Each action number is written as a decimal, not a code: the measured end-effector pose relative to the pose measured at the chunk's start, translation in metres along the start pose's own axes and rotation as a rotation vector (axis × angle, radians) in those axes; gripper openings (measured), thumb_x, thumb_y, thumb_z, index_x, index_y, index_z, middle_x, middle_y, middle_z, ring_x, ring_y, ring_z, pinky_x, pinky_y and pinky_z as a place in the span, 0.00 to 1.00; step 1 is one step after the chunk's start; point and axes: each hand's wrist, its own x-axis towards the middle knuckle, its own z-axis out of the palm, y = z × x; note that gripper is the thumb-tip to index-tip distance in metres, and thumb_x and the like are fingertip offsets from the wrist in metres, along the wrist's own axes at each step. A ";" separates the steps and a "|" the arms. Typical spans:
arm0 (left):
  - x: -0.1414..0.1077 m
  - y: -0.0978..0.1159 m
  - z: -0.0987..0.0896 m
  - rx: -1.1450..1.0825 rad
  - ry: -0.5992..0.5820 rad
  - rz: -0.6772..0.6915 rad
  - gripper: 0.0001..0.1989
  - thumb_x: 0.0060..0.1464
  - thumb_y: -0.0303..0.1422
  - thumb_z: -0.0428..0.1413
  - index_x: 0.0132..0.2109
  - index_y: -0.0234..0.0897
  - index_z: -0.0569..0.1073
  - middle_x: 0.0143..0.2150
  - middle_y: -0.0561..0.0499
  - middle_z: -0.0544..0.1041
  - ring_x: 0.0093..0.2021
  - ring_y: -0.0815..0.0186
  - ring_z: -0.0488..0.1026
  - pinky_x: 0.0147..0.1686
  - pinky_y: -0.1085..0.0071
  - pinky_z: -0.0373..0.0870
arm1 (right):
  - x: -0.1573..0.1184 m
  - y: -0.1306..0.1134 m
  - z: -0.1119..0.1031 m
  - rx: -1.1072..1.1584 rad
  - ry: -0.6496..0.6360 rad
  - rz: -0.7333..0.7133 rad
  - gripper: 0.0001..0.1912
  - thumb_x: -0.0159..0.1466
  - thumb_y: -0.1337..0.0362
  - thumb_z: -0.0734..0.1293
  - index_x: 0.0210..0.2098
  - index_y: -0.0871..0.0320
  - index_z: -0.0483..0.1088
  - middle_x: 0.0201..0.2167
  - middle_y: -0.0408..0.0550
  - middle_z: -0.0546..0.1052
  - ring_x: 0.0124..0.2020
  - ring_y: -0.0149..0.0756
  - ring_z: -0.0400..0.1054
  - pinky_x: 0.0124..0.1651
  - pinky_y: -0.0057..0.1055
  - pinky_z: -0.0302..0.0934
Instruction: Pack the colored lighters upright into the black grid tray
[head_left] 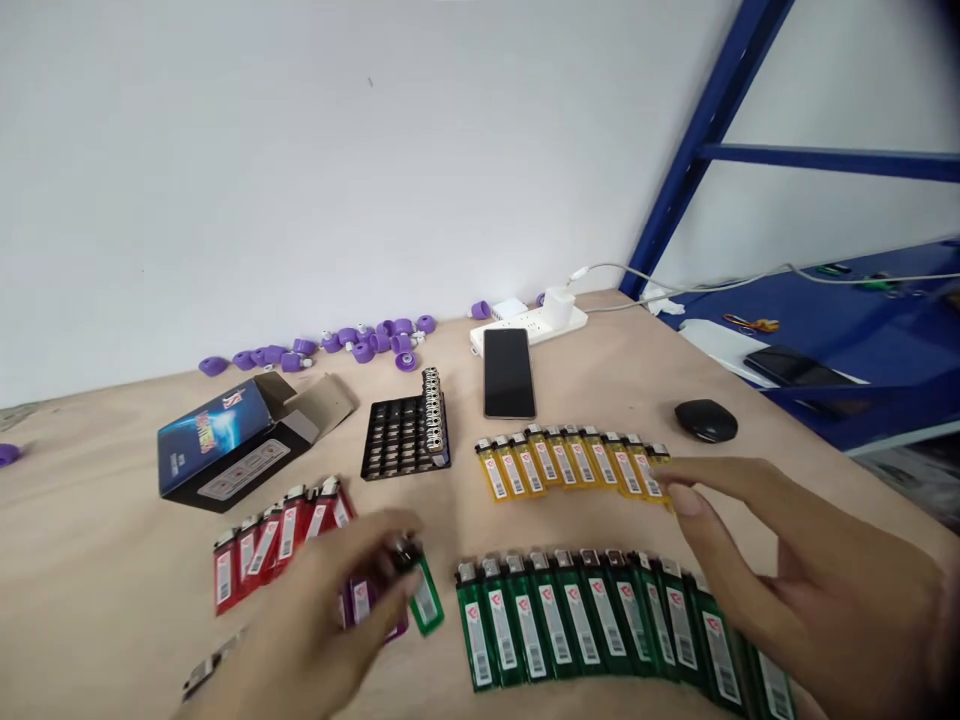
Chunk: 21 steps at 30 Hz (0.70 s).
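Note:
My left hand (315, 625) is closed, thumb and fingers pinching a green lighter (427, 600) near its metal top. Beneath that hand lie purple lighters (361, 600), partly hidden, and a fanned row of red lighters (287, 530). Over at the right, my right hand (817, 560) has thumb and forefinger tips drawn together at the end yellow lighter (661, 460) of a curved yellow row. A row of green lighters (555, 615) curves along the near side of the table, its right end partly covered by my right hand.
A blue lighter box (217, 440) lies with its flap out, left of a black slotted tray (397, 440). Behind are purple caps (364, 352), a phone (508, 375) and a white power strip (534, 325). A black mouse (706, 420) sits near the table's right edge.

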 end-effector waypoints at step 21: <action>-0.021 0.002 0.060 0.204 -0.249 -0.142 0.13 0.63 0.27 0.45 0.54 0.40 0.64 0.41 0.44 0.79 0.43 0.53 0.78 0.40 0.63 0.69 | -0.001 0.013 0.026 0.063 -0.042 -0.182 0.06 0.69 0.65 0.61 0.39 0.56 0.71 0.30 0.44 0.79 0.28 0.33 0.74 0.34 0.28 0.68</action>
